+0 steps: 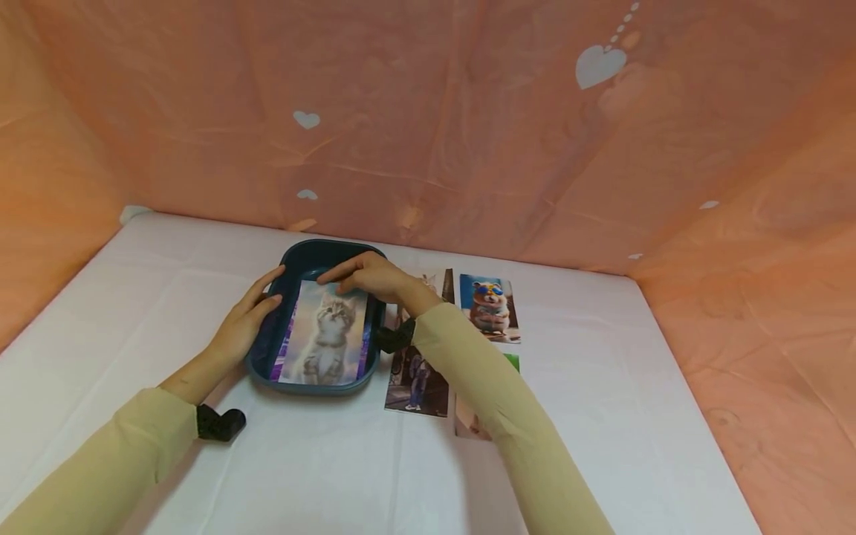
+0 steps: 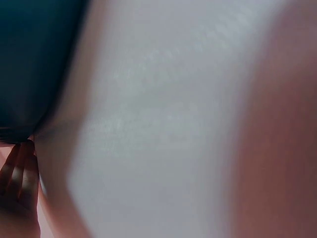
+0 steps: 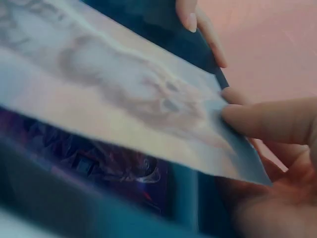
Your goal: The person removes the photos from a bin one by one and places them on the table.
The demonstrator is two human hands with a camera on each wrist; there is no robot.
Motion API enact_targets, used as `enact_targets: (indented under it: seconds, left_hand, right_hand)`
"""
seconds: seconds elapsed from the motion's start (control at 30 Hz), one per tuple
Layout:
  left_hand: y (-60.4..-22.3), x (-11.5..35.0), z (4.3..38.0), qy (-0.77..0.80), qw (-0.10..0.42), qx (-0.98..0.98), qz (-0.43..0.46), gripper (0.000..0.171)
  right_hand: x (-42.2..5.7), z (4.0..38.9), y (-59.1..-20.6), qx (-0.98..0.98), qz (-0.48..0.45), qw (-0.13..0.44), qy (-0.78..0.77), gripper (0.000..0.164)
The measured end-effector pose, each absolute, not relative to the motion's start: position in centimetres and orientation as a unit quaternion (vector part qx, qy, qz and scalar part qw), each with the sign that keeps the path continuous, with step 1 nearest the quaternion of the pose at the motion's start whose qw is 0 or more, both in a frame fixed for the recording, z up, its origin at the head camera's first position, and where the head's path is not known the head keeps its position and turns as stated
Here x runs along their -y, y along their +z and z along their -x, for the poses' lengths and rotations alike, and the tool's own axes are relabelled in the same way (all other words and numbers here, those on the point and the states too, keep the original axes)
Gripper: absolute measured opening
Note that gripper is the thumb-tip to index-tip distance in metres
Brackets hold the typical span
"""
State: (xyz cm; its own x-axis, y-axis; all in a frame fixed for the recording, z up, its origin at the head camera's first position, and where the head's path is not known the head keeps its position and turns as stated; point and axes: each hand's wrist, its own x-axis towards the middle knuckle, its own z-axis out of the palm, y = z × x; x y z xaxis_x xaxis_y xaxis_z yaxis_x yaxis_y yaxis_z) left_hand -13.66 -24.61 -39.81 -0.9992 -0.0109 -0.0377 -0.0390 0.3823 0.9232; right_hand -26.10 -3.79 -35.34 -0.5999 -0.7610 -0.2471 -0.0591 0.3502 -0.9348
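A dark teal tray point(image 1: 314, 390) stands on the white-covered table. At its left side my left hand point(image 1: 239, 325) holds the rim, thumb over the inside and fingers along the outer wall. My right hand point(image 1: 378, 278) pinches the far edge of a kitten picture card point(image 1: 326, 338) between thumb and fingers. In the right wrist view that card is tilted, its pinched end raised above a purple picture card point(image 3: 94, 161) in the tray. The kitten card covers most of the purple one. In the left wrist view, the left fingers point(image 2: 27, 178) touch the tray's outside.
Right of the tray lie several picture cards, among them a sunglasses-wearing animal card point(image 1: 490, 308) and a dark card with a standing figure point(image 1: 417, 383). My right forearm point(image 1: 495, 401) partly hides them. An orange-pink curtain point(image 1: 428, 126) with hearts surrounds the table's back and sides.
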Motion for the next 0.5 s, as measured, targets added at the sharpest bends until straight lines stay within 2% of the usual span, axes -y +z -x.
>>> enact_targets:
  seconds: [0.5]
  left_hand:
    - [-40.0,25.4,13.7,0.545,0.001,-0.838,0.013,0.054]
  right_hand:
    - [2.6,25.8,-34.0,-0.752,0.191,0.306,-0.551,0.031]
